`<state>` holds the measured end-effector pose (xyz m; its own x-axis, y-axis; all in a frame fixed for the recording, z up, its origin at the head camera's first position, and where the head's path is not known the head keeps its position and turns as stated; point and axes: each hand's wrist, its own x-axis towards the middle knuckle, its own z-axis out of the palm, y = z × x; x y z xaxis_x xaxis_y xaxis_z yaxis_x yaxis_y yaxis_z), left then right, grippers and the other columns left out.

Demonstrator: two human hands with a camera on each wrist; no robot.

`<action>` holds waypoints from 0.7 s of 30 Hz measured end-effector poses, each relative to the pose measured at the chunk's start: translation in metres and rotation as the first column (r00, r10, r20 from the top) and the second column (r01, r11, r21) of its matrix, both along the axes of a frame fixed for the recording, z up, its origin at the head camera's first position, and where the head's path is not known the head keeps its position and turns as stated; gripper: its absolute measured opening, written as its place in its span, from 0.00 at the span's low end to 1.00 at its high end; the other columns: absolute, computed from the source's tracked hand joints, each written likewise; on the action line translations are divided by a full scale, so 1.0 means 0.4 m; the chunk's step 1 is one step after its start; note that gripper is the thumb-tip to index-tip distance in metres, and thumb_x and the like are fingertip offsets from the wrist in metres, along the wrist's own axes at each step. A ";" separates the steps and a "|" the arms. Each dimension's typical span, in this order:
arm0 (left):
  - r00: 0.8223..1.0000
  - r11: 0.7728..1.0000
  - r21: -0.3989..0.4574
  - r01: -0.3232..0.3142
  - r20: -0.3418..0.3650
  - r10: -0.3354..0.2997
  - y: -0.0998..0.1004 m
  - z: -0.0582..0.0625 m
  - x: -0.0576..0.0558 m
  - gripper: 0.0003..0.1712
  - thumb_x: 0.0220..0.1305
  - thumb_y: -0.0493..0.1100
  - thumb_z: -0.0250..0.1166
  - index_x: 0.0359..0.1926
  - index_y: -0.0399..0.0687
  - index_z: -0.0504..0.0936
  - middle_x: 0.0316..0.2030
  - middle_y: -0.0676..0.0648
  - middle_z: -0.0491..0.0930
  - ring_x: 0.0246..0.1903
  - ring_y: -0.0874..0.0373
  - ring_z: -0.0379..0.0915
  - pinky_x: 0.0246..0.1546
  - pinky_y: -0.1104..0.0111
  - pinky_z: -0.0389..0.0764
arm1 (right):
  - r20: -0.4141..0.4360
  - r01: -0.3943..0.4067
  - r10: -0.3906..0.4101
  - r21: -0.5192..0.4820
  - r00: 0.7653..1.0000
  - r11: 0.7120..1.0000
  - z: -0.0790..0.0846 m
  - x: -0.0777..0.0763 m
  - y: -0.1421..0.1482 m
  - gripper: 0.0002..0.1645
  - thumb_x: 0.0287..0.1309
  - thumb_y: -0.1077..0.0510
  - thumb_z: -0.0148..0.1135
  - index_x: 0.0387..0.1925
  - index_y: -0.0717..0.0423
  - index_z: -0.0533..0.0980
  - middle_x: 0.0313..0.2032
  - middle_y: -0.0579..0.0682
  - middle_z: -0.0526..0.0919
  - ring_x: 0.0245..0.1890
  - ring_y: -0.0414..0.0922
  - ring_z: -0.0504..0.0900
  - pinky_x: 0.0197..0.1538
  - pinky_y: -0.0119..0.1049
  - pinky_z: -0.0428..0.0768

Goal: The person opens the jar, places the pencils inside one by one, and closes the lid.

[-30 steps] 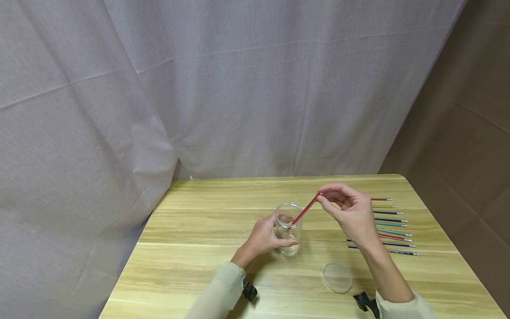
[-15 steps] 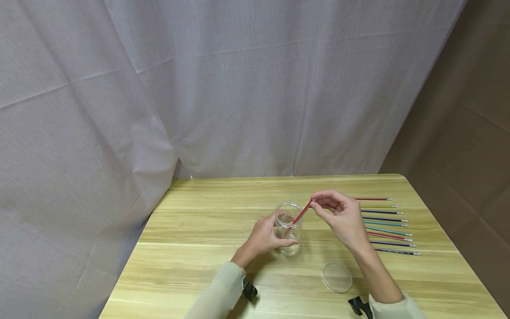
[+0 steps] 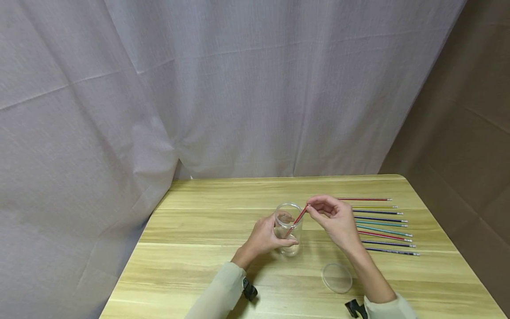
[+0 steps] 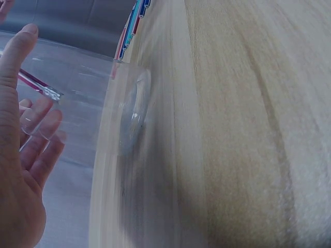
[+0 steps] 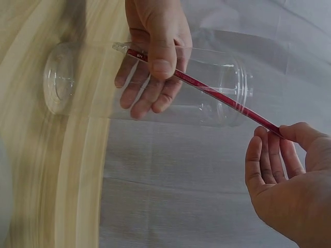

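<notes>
A clear plastic jar (image 3: 289,250) stands on the table, gripped round its side by my left hand (image 3: 264,235). In the right wrist view the left thumb crosses the near wall of the jar (image 5: 207,113) and the fingers lie behind it. My right hand (image 3: 336,221) pinches a red pencil (image 5: 217,95) by one end between thumb and fingertips. The pencil slants through the jar's mouth, its silver eraser-end ferrule (image 5: 120,47) down inside. Through the jar wall, the left wrist view shows that ferrule (image 4: 51,94) above the bottom.
Several pencils (image 3: 384,230), red, yellow, dark blue, teal and black, lie in a row on the right of the wooden table (image 3: 191,230). A clear round lid (image 3: 337,278) lies near the front. Grey curtain (image 3: 255,88) hangs behind the table.
My right hand has moved left and slightly down, sliding the red pencil deeper into the jar. The left hand and jar have stayed in place.
</notes>
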<state>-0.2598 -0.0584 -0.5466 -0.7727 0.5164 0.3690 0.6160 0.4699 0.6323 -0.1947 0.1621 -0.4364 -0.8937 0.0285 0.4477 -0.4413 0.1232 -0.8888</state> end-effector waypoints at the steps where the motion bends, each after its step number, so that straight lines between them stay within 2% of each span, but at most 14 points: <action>1: 1.000 1.000 0.000 -0.001 0.003 0.001 0.000 0.000 0.000 0.39 0.50 0.61 0.85 0.60 0.60 0.80 0.50 0.63 0.87 0.47 0.71 0.81 0.47 0.73 0.79 | 0.005 0.000 0.000 0.004 1.000 1.000 -0.002 0.000 -0.001 0.09 0.61 0.76 0.71 0.43 0.73 0.83 0.37 0.55 0.89 0.36 0.37 0.86 0.44 0.27 0.84; 8: 1.000 1.000 -0.005 -0.008 0.023 0.008 -0.001 0.001 0.002 0.39 0.50 0.61 0.85 0.60 0.61 0.79 0.49 0.62 0.86 0.46 0.69 0.80 0.47 0.72 0.79 | 0.030 0.012 -0.013 0.041 0.999 0.999 -0.015 -0.002 -0.007 0.08 0.62 0.72 0.72 0.43 0.68 0.84 0.38 0.63 0.88 0.36 0.37 0.86 0.45 0.27 0.84; 21: 1.000 1.000 0.005 -0.003 0.008 0.003 -0.002 0.000 0.003 0.39 0.50 0.61 0.85 0.60 0.60 0.79 0.47 0.60 0.87 0.45 0.68 0.81 0.45 0.71 0.79 | 0.054 0.045 -0.051 0.113 0.997 0.993 -0.031 -0.007 -0.016 0.06 0.63 0.67 0.74 0.41 0.65 0.86 0.37 0.59 0.89 0.36 0.38 0.86 0.44 0.27 0.83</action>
